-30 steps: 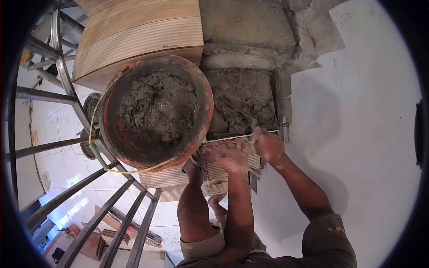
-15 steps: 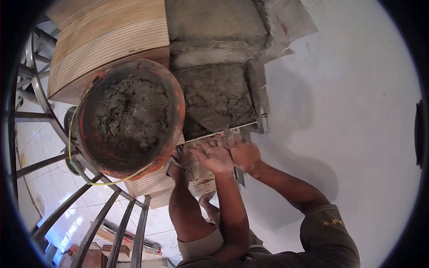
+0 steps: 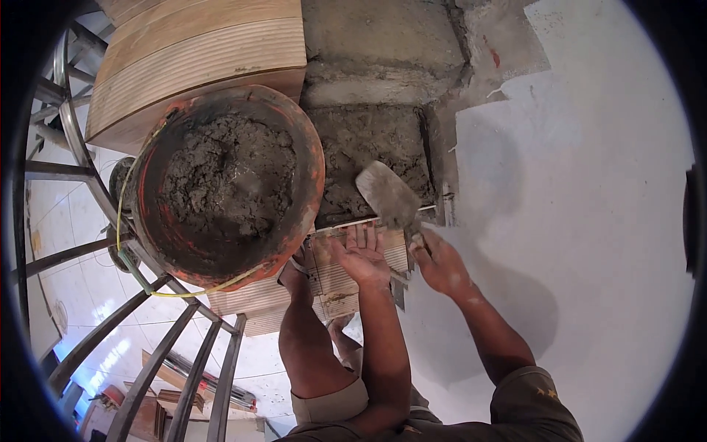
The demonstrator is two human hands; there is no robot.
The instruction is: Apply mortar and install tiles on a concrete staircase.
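Observation:
My right hand (image 3: 440, 264) grips the handle of a trowel (image 3: 388, 193), whose blade is smeared with grey mortar and tilts up over the edge of a stair tread. Fingers spread and palm up, my left hand (image 3: 362, 258) is just beside it and holds nothing. Beyond both hands lies a bed of rough wet mortar (image 3: 372, 144) on the step. Along its front runs a thin pale tile edge (image 3: 346, 225). To the left stands an orange bucket (image 3: 313, 166) with thick mortar (image 3: 221, 173) in it and a yellow handle hanging at its rim.
Wood-look tiles (image 3: 199, 55) cover the stairs at upper left. Metal railing bars (image 3: 151, 368) curve along the left side. A white wall (image 3: 589, 221) closes off the right. My leg (image 3: 303, 324) is on the lower tiled steps, and boards lie on the floor below.
My right hand has drawn back to the right, and the trowel blade has swung up into view. My left hand stays near the tread edge. The whole view has shifted slightly.

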